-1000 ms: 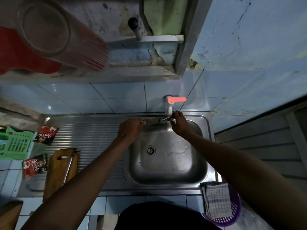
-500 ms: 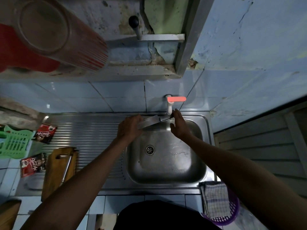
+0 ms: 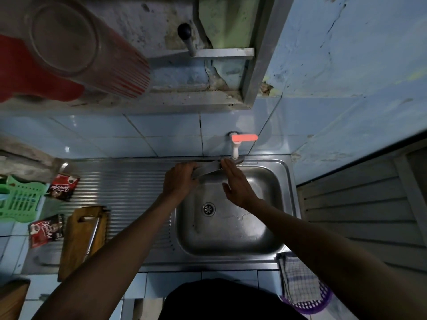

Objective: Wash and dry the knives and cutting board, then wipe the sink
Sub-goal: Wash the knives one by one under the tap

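Early in the task: on the drainboard at left, one board (image 3: 78, 241) with a second knife (image 3: 93, 234) on it waits unwashed. The left hand (image 3: 179, 180) grips one knife (image 3: 208, 169) under the tap (image 3: 235, 148); the right hand (image 3: 238, 185), fingers straight, rubs its blade. One towel (image 3: 298, 273) lies right of the sink (image 3: 231, 227); drying and wiping remain.

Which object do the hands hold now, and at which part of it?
The left hand grips a knife at its handle end. The right hand holds nothing; its straight fingers lie against the blade.
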